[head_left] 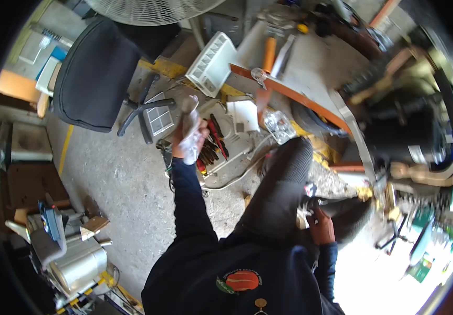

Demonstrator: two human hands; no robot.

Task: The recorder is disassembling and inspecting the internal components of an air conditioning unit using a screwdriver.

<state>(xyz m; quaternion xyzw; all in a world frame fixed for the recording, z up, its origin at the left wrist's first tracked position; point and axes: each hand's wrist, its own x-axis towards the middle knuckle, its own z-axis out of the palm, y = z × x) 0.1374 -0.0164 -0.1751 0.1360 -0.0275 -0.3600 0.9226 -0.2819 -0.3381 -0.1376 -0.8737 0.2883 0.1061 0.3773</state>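
My left hand (201, 135), at the end of a dark sleeve, is raised above the floor in front of me. It grips a crumpled whitish, see-through piece of plastic (189, 137), blurred at its upper end. Just right of this hand lie red-handled pliers (216, 134) and several screwdrivers (209, 154) on a light tray (230, 156). My right hand (322, 226) is low beside my bent leg, its fingers closed around something small and dark. A small whitish item shows by its fingertips, too little to name.
A black office chair (96, 73) stands at the left. Beyond the tools is a white vented unit (211, 64). A table with an orange edge (300, 98) reaches across the right. A clear plastic packet (279, 126) and a pale cable (242, 176) lie near my knee.
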